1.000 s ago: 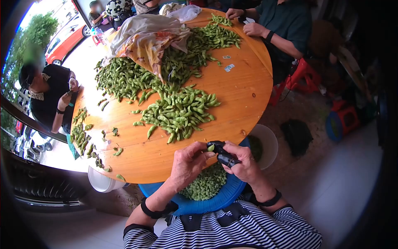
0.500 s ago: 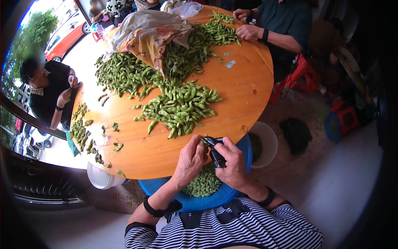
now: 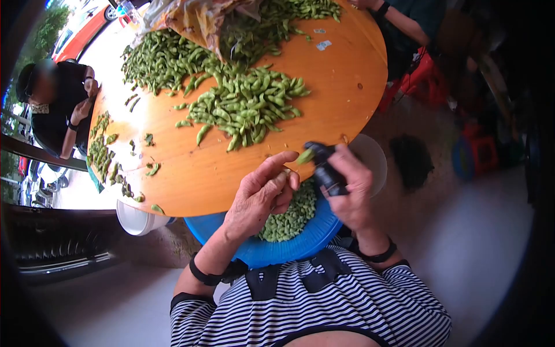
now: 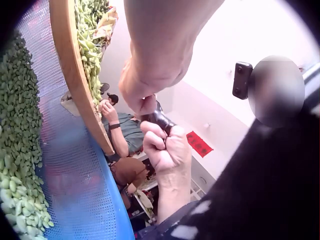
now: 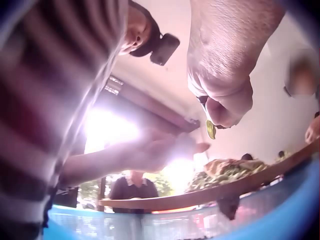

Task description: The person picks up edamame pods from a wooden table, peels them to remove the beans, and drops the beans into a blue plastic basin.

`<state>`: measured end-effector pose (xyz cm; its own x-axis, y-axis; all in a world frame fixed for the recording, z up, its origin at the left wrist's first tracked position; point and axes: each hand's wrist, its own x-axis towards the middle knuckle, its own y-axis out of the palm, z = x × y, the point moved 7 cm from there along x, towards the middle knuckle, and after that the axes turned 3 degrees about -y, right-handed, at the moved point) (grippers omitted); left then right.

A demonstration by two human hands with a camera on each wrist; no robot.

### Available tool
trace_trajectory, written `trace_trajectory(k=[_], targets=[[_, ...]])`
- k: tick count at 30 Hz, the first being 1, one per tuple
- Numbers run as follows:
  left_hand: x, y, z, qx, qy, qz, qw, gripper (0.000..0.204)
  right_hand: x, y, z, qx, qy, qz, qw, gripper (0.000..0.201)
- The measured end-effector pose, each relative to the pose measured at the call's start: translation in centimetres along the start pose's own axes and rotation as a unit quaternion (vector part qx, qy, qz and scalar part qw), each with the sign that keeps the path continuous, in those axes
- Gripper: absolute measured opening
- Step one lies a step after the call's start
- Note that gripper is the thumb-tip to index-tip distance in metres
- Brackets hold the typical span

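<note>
My right hand (image 3: 354,191) grips a black pliers-like hand tool (image 3: 330,178), blurred in the head view and also visible in the left wrist view. A green soybean pod (image 3: 304,156) sticks out at the tool's head; the right wrist view shows this pod (image 5: 211,130) hanging below the fingers. Just left of it is my left hand (image 3: 260,194), index finger straight towards the pod and the other fingers loosely bent, with nothing visible in them. Below both hands, shelled beans (image 3: 291,222) lie in a blue basin (image 3: 248,251). A heap of pods (image 3: 254,104) lies on the table beyond.
The round wooden table (image 3: 199,173) has its near edge over the basin. A larger pod pile (image 3: 167,61) under a plastic bag (image 3: 196,20) lies farther back. White buckets stand below the table at left (image 3: 136,218) and right (image 3: 376,165). Other people sit around it.
The head view has tilted down, so table and heap sit higher. My hands, together at the tool half a second ago, have parted; the right moved rightward with the tool and pod.
</note>
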<state>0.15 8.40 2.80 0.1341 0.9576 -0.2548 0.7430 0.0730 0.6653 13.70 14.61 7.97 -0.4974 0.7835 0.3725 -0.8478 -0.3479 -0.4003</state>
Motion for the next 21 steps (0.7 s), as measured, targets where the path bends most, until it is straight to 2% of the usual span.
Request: trace_trajectory(k=[1, 2, 3, 4, 5, 7, 8, 9, 11, 12, 13, 14, 15, 16, 17, 19, 21], targets=[[-0.9, -0.7, 0.3, -0.007, -0.006, -0.008, 1.000, 0.031, -0.3, -1.9, -0.5, -0.037, 0.022, -0.016, 0.999, 0.038], [-1.8, -0.4, 0.7, 0.153, -0.017, 0.040, 0.987, 0.032, -0.8, -3.7, -1.4, -0.033, 0.055, -0.079, 0.995, 0.033], [-2.5, -0.2, 1.2, 0.310, -0.027, 0.090, 0.946, 0.032, -1.3, -5.8, -2.0, -0.078, 0.073, -0.093, 0.990, 0.029], [-3.0, -0.1, 1.6, 0.446, -0.024, 0.132, 0.885, 0.026, -2.1, -7.9, -4.2, -0.156, 0.081, -0.081, 0.981, 0.028], [-3.3, -0.5, 1.6, 0.443, -0.027, 0.130, 0.887, 0.026, -2.6, -9.5, -5.1, -0.263, 0.087, -0.077, 0.958, 0.025], [-4.4, 0.2, 2.1, 0.541, 0.014, 0.208, 0.815, 0.019, -3.6, -10.9, -6.1, -0.437, 0.142, -0.038, 0.887, 0.023], [-4.4, 0.1, 1.4, 0.527, 0.050, 0.195, 0.825, 0.019, -3.6, -10.8, -6.1, -0.438, 0.144, -0.036, 0.887, 0.023], [-4.3, 0.0, 0.8, 0.526, 0.048, 0.195, 0.826, 0.019, -3.1, -9.6, -5.4, -0.365, 0.117, -0.021, 0.923, 0.023], [-3.8, -1.4, -1.7, 0.552, 0.040, 0.086, 0.828, 0.018, -2.0, -5.9, -3.2, -0.188, 0.064, 0.019, 0.980, 0.027], [-3.6, -1.5, -2.4, 0.553, 0.039, 0.086, 0.828, 0.018, -1.7, -3.1, -2.9, -0.059, 0.072, 0.087, 0.992, 0.031], [-3.2, -2.4, -3.8, 0.528, 0.057, 0.018, 0.847, 0.019, -2.1, -0.2, -3.5, 0.046, 0.043, 0.160, 0.985, 0.039], [-3.0, -3.4, -5.1, 0.500, 0.074, -0.050, 0.861, 0.019, -2.3, 2.7, -2.7, 0.081, 0.063, 0.211, 0.972, 0.048], [-3.0, -4.2, -5.8, 0.486, 0.099, -0.080, 0.864, 0.018, -2.6, 5.3, -2.2, 0.139, 0.104, 0.268, 0.948, 0.051], [-3.1, -4.5, -6.5, 0.466, 0.114, -0.095, 0.872, 0.018, -2.7, 7.6, -1.8, 0.139, 0.104, 0.274, 0.946, 0.052], [-3.3, -4.8, -7.2, 0.445, 0.129, -0.109, 0.879, 0.018, -2.7, 9.2, -2.0, 0.133, 0.055, 0.244, 0.959, 0.050], [-3.2, -5.7, -8.0, 0.457, 0.137, -0.099, 0.873, 0.019, -2.2, 10.7, -3.1, 0.191, 0.167, 0.281, 0.925, 0.051], [-3.2, -7.3, -8.0, 0.495, 0.092, -0.131, 0.854, 0.022, -1.0, 9.2, -4.2, 0.204, 0.215, 0.232, 0.926, 0.047]])
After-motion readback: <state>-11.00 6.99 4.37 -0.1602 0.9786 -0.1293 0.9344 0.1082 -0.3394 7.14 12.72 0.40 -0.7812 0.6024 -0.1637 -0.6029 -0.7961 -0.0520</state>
